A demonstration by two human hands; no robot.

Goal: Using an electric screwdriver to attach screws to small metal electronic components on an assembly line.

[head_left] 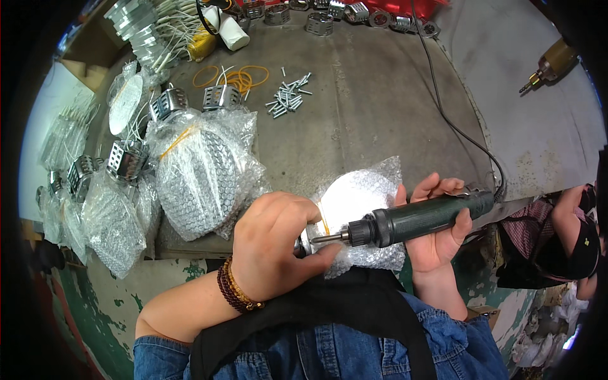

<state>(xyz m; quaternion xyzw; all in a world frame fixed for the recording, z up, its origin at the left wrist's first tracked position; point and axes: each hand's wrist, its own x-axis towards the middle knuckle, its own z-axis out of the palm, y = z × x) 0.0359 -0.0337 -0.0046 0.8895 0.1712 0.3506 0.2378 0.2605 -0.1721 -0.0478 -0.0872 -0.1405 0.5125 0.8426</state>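
Note:
A dark green electric screwdriver (421,220) lies across my right hand (437,244), its fingers around the body and its bit pointing left. The bit's tip reaches a small metal part (305,244) between the thumb and fingers of my left hand (272,244). My left hand is closed, and most of that part is hidden by it. Just right of my left hand, partly behind the screwdriver, sits a white round piece in bubble wrap (354,190) with an orange rubber band around it. Whether the metal part is joined to this wrapped piece is hidden.
Several bubble-wrapped pieces (206,171) with slotted metal cages (221,97) stand at the left. Loose screws (288,98) and orange rubber bands (240,79) lie further back. A black cord (443,114) runs from the screwdriver. Another power driver (551,63) is at the far right, above a seated person (563,234).

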